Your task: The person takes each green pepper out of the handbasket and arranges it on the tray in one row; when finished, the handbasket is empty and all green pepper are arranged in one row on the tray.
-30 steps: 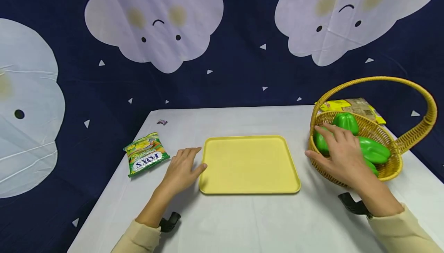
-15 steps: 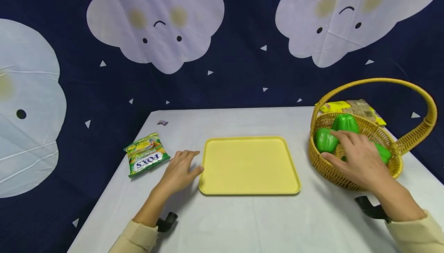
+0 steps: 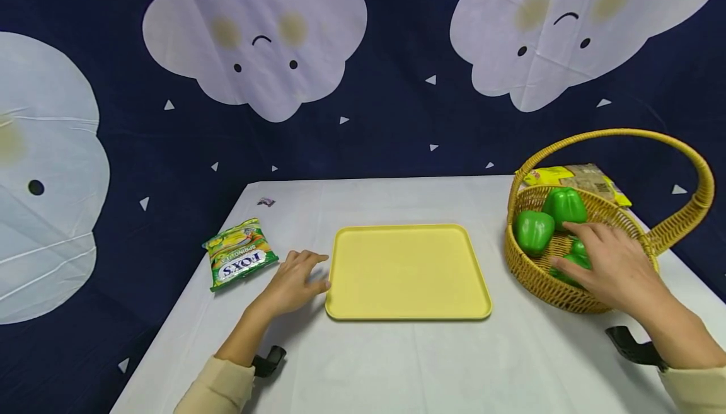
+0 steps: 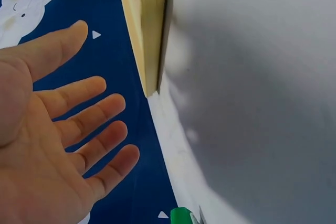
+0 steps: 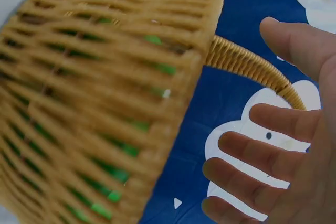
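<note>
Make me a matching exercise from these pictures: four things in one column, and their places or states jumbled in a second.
Things:
1. green peppers
2. FOX'S packet
3. right hand
4. yellow tray

Places or states:
A. lying on the white table, between the person's two hands
B. over the near right part of the wicker basket, fingers holding nothing
C. inside the basket
D. on the table, to the left of the tray

Right pairs: 1-C, 2-D, 3-B, 4-A
</note>
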Demonstrator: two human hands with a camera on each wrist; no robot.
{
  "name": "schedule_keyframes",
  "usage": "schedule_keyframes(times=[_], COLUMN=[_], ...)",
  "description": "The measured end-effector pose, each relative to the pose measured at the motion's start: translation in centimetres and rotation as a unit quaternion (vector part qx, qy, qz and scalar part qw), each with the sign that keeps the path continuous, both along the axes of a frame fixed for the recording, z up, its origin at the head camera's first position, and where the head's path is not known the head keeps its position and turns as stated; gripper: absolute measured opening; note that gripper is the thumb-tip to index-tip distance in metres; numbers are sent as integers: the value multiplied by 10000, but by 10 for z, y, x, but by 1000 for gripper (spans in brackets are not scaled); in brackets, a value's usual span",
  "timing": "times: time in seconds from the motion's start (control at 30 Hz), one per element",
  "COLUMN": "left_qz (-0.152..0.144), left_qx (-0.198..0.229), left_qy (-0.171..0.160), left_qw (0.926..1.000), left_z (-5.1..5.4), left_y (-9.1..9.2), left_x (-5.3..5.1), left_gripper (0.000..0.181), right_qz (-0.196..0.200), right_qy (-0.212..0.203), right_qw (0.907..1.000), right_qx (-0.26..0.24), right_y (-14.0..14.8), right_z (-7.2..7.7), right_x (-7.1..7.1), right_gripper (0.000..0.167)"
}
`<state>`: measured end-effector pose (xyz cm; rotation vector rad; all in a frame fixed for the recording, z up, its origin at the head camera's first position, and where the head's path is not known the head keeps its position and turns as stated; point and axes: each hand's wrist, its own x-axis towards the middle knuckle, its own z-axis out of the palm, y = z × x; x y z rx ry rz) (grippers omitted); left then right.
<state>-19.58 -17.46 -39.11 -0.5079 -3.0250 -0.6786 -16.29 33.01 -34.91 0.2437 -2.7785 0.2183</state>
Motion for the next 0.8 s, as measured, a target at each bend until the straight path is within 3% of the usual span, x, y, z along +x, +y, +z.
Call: schedule_keyframes(times=[0.43,0.8], left_qz=[-453,-595], left_qx=[19,15], left_qy=[-438,-716], left_qw=[9980,9957], left_z=[-7,-11], left_y=[-8,-10], left_x=[-11,-15], left_gripper=[56,59], right_qz=[-427,-269], right_qy=[-739,-1260], right_qw=[9954,9898], right_qx=[426,614], right_y=[21,29], right_z=[-4,-6], right_x=[-2,-5], right_gripper=[75,76])
